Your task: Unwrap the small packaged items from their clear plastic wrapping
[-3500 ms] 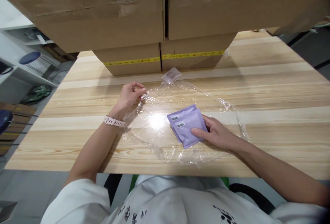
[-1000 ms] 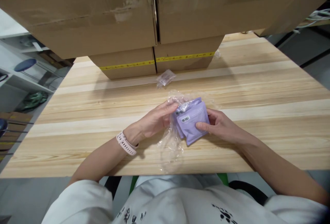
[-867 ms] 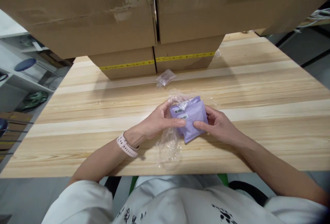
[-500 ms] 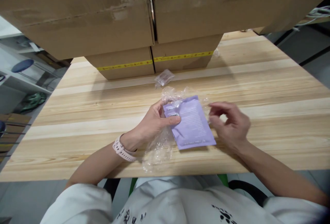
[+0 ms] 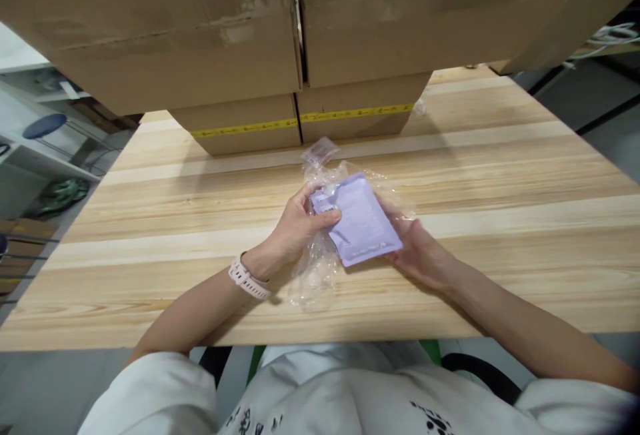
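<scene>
A flat lilac packet [image 5: 364, 221] with fine print and a small label near its upper left is tilted above the table. My left hand [image 5: 300, 221] is closed on its left edge, thumb on top and fingers underneath. Clear bubble wrap [image 5: 316, 275] hangs below that hand and also spreads past the packet's upper right side. My right hand [image 5: 417, 248] is at the packet's right edge, fingers reaching out behind it and under the clear wrap, thumb apart. Its fingertips are partly hidden.
Stacked cardboard boxes [image 5: 240, 115] with yellow tape stand at the back of the wooden table [image 5: 150, 255], large ones overhanging. A small clear plastic piece [image 5: 321, 150] lies before them. A blue stool [image 5: 45, 126] and shelves are at the left.
The packet has shifted slightly up and left with my left hand. My right hand has uncurled and moved left, its fingers now behind the packet and under the wrap.
</scene>
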Demonstrator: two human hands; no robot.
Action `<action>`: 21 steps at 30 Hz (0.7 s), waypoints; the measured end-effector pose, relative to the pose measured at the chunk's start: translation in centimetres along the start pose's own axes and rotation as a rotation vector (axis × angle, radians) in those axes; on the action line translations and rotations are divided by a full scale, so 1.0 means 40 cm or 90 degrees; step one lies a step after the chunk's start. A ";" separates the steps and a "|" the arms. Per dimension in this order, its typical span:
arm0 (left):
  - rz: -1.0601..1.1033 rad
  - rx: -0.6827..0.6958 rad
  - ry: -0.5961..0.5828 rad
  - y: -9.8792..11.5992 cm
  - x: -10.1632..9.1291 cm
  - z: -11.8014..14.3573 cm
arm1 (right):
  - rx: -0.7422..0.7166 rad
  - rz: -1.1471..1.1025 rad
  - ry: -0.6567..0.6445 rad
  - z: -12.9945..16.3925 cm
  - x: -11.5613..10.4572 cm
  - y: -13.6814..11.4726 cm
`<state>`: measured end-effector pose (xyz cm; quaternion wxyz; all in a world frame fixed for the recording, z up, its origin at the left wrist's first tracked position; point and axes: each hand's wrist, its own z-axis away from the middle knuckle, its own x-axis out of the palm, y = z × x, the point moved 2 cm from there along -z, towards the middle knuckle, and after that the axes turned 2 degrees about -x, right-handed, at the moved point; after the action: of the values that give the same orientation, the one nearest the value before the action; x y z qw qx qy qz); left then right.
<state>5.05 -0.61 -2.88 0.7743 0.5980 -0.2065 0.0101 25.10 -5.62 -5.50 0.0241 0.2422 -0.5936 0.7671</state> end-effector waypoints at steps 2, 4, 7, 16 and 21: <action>-0.015 0.028 0.004 -0.005 0.004 -0.005 | -0.053 0.070 0.115 -0.005 -0.004 0.020; -0.028 0.032 -0.014 -0.009 0.016 -0.004 | -0.079 0.113 0.194 -0.007 -0.008 0.034; -0.035 0.029 -0.036 -0.009 0.039 -0.009 | -0.094 0.092 0.226 -0.011 -0.015 0.034; -0.136 0.070 -0.119 -0.006 0.110 -0.072 | -0.326 0.031 0.542 -0.064 -0.250 -0.077; -0.253 0.075 -0.186 -0.005 0.184 -0.065 | -0.435 0.118 0.749 -0.194 -0.505 -0.167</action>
<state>12.64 0.06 -1.14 0.6868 0.6663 -0.1936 -0.2165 42.43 8.55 -8.98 0.3517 -0.2876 -0.7088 0.5396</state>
